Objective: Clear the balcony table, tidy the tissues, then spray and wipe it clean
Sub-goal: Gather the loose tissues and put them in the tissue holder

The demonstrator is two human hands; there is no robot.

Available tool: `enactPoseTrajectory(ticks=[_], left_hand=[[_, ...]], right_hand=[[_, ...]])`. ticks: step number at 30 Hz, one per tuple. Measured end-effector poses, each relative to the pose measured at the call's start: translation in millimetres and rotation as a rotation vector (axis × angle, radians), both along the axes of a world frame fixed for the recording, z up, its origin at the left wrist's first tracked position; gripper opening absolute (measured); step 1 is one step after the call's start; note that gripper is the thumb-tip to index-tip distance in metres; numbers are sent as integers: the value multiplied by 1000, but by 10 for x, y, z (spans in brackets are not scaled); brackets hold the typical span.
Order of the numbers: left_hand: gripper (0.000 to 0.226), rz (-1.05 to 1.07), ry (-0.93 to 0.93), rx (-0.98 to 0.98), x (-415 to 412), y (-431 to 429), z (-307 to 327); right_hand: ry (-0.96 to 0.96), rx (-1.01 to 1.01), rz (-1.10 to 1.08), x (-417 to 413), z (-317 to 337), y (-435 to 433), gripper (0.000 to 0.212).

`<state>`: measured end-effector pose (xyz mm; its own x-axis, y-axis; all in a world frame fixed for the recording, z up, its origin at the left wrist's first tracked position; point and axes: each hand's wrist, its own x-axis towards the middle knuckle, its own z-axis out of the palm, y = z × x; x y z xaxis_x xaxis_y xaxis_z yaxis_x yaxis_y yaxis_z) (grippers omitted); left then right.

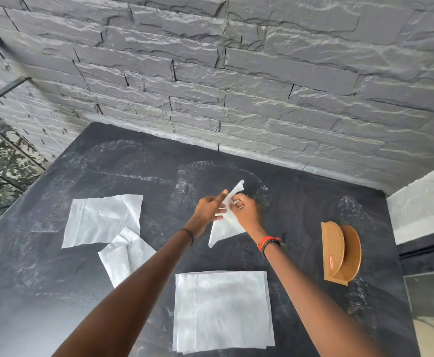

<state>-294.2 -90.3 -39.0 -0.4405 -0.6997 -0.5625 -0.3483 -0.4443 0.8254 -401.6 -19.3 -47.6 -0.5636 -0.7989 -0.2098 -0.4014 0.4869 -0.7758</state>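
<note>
The head view shows the left hand [209,207] and right hand [244,210] closing their fingers on a thin white tissue [225,225], folded into a triangle above the dusty black tabletop [301,202].

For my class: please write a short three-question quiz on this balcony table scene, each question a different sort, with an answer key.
1. How many tissues lie flat on the table, untouched?
2. True or false: the napkin holder already holds tissues.
3. The folded tissue is held by: A) left hand only, B) right hand only, C) both hands.

Key: 1. Three: the left tissue, the crumpled tissue, the near tissue. 2. False, it stands empty. 3. C.
</note>
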Motion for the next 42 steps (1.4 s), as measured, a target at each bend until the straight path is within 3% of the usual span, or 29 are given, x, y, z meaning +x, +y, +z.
enactPoseTrajectory(ticks=[3,8,11,14,18,20,25,28,31,37,39,42], left_hand=[[52,-59,-2,26,42,-35,37],[19,-62,21,18,134,6,92],[13,-58,84,38,217,76,170],[16,-65,137,64,304,135,232],[22,-136,157,66,450,264,341],[23,-179,158,57,520,342,397],[41,-270,234,99,686,490,518],[48,-403,197,2,787,558,535],[28,-404,101,-136,869,619,546],[23,-429,-136,-490,1106,559,434],[21,-447,-156,-506,1190,567,380],[17,-456,-168,-484,1318,637,352]], right_hand=[[-41,-48,75,107,44,95,17],[-140,-91,175,254,178,252,21],[-171,-162,206,332,272,365,18],[-254,-301,84,382,342,481,10],[-255,-415,-147,422,440,573,16],[-259,-386,-150,454,513,606,31],[-321,-374,-107,536,608,680,9],[-309,-360,-106,570,656,781,6],[-264,-311,-78,562,709,890,14],[-199,-29,72,354,809,1102,17],[-174,42,157,298,852,1190,16],[-296,35,211,229,864,1336,14]])
